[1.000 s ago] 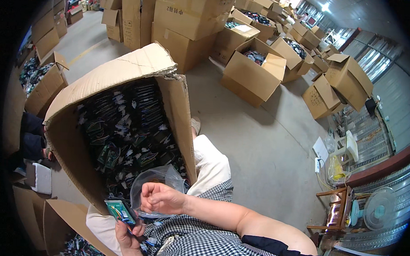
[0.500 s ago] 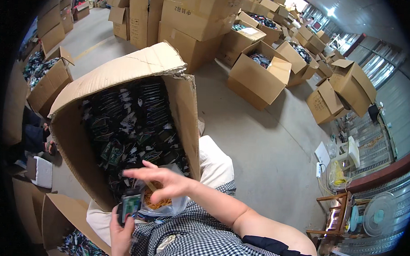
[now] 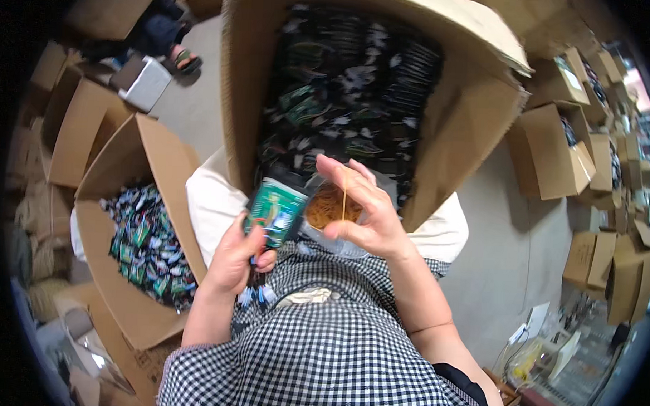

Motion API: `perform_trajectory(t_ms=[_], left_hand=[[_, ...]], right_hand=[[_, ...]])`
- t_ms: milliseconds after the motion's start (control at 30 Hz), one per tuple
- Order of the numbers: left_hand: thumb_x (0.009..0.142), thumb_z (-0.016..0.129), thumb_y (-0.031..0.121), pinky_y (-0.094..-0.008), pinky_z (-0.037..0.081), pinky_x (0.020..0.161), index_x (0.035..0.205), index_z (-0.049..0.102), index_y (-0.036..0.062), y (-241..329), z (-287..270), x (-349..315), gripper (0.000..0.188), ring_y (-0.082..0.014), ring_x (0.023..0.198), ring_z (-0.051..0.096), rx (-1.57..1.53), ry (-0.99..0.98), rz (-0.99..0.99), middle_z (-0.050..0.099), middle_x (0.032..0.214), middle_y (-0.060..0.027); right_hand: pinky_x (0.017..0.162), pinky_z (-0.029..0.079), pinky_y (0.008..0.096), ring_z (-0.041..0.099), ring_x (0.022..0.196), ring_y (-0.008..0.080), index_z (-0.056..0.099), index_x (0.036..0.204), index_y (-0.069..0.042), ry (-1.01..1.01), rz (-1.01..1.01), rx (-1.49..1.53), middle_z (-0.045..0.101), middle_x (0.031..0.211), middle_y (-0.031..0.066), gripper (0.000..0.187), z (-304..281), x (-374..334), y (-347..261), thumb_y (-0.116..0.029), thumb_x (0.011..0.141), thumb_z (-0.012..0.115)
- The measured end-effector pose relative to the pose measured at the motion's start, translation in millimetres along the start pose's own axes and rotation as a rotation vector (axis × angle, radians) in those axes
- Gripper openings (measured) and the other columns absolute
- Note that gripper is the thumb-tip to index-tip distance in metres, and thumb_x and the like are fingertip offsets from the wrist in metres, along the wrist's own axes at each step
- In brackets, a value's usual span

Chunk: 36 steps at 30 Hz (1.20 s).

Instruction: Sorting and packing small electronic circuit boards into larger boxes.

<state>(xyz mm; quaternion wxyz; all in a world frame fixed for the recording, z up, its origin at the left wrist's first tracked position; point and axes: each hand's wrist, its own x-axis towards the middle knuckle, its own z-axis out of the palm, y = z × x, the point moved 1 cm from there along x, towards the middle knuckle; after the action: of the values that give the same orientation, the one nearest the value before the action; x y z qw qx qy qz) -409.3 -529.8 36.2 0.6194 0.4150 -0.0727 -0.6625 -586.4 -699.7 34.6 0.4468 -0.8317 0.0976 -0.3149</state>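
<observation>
A green circuit board (image 3: 276,210) with dark edges and a few wires is gripped in my left hand (image 3: 231,260), its face turned up toward me. Over my lap, my right hand (image 3: 379,223) has a thin orange rubber band (image 3: 345,193) stretched between thumb and fingers. Beneath that hand, a clear plastic bag (image 3: 352,248) holds a heap of orange rubber bands (image 3: 323,209). Just beyond both hands, a large open carton (image 3: 468,115) contains dark modules, in rows at the far end, with green boards and white connectors (image 3: 354,79) among them.
At my left, an open carton (image 3: 145,129) holds loose boards and wires (image 3: 148,243). Farther off are a white foam box (image 3: 146,84) and another person's sandalled foot (image 3: 183,58). More cartons (image 3: 552,150) stand on the right, beyond the grey floor (image 3: 485,230).
My view has swung toward my lap and the left-hand carton. The left hand has raised the board, while a stretched rubber band now shows clearly on the right hand.
</observation>
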Motion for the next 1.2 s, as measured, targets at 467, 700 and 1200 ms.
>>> perform_trajectory(t_ms=[467,700,1200], left_hand=[[0.093,0.058,0.028,-0.0345,0.043,0.094,0.129,0.037,-0.0001,55,-208,-119,0.05,-0.0222,0.108,0.053,0.274,0.942,0.767,0.051,0.122,-0.0141],[0.091,0.059,0.02,-0.0353,0.027,0.108,0.141,0.027,0.0002,14,-205,-95,0.062,-0.0233,0.129,0.036,0.642,1.064,0.415,0.03,0.144,-0.0159],[0.081,0.063,0.01,-0.0386,0.034,0.103,0.129,0.043,0.0004,25,-85,-27,0.053,-0.0313,0.12,0.046,1.234,0.743,0.861,0.047,0.128,-0.0167]], right_hand=[[0.081,0.05,0.0322,0.063,0.092,0.0241,0.057,0.119,-0.003,0.005,0.531,-0.343,0.064,0.107,0.0154,0.035,18,68,113,-0.004,0.084,0.06],[0.105,0.031,0.0476,0.042,0.124,0.0339,0.05,0.127,-0.012,-0.207,-0.253,-1.145,0.048,0.129,0.0192,0.05,61,140,188,-0.006,0.077,0.054],[0.082,0.048,0.0409,0.057,0.096,0.0314,0.056,0.114,-0.002,0.036,-0.101,-0.99,0.06,0.105,0.0151,0.041,8,104,116,-0.014,0.078,0.072]])
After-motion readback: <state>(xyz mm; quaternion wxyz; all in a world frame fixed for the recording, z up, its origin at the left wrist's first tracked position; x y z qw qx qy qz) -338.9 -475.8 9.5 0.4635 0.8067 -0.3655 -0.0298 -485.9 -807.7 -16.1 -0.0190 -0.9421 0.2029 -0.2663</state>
